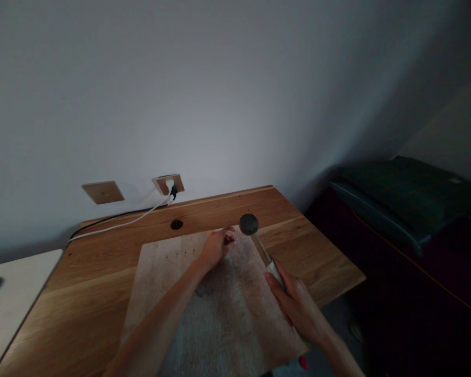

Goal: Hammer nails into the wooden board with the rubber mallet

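Note:
My right hand [294, 301] is wrapped round the pale grip of a mallet [248, 224]. Its dark round head is raised just right of my left hand, apart from it. My left hand [217, 247] rests near the far edge of a worn wooden board [227, 324]. Its fingers are curled and pinched together; whatever they may hold is too small to make out. Several small dark dots, nails or holes, run along the board's far left part. Near the board's middle, below my left wrist, lies a small dark bit that I cannot identify.
The board lies on a wooden desk [86, 298] against a wall. A plugged-in white cable [118, 228] runs along the desk's back, near a round hole [176, 224]. A white surface [19, 293] adjoins at left. Right of the desk lies a dark green cushion [412, 193].

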`<state>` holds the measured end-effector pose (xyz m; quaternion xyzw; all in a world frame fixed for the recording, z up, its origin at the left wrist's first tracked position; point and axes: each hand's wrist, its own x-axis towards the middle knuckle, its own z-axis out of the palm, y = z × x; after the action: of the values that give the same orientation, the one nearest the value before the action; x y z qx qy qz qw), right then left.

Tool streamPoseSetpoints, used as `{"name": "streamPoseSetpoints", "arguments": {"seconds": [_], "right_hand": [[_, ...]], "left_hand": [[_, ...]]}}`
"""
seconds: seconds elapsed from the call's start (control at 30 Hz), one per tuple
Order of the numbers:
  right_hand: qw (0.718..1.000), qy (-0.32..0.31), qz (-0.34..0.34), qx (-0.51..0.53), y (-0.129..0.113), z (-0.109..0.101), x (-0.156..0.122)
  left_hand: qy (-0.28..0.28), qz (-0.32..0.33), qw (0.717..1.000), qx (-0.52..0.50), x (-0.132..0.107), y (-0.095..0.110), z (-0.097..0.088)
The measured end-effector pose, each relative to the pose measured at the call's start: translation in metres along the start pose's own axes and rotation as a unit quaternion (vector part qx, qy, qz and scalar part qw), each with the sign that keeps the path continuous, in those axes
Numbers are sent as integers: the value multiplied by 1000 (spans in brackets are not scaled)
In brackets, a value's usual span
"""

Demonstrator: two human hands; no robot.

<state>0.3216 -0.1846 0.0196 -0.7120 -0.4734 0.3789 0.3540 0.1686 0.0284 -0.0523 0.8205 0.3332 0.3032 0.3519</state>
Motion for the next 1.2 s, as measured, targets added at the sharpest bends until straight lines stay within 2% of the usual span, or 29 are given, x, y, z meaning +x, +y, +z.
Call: {"name": "streamPoseSetpoints", "arguments": {"seconds": [0.1, 0.23, 0.33, 0.43, 0.5, 0.57, 0.63, 0.7, 0.77, 0.83, 0.93, 1.07, 1.2], "right_hand": [[1000, -10, 8, 4, -4, 9, 2], [998, -39, 34, 18, 3, 22, 6], [998, -22, 31, 40, 11, 25, 8], [996, 13, 25, 79, 18, 23, 6], [995, 15, 35, 89, 24, 21, 3], [995, 5, 56, 85, 33, 20, 0], [995, 4, 66, 72, 42, 20, -1], [996, 6, 60, 61, 49, 21, -1], [996, 4, 65, 60, 53, 23, 0], [995, -1, 78, 68, 55, 23, 0], [994, 0, 81, 74, 53, 23, -1], [992, 4, 96, 77, 47, 22, -3], [992, 2, 89, 84, 42, 22, -5]], "left_hand": [[5, -10, 1000, -1, -2, 3, -1], [5, -21, 1000, 7, -1, 3, -1], [-6, -30, 999, 9, 1, 3, -1], [-26, -21, 999, 23, -1, 8, -12], [-40, 0, 996, 80, -9, 16, -28], [-78, 26, 981, 174, -22, 26, -45], [-147, 31, 956, 253, -37, 37, -59], [-198, 21, 933, 299, -51, 46, -66], [-218, 13, 924, 314, -59, 51, -66], [-218, 17, 929, 298, -58, 53, -64], [-193, 30, 957, 215, -45, 46, -60], [-118, 18, 986, 114, -25, 26, -54], [-98, 10, 992, 80, -16, 7, -47]]}}
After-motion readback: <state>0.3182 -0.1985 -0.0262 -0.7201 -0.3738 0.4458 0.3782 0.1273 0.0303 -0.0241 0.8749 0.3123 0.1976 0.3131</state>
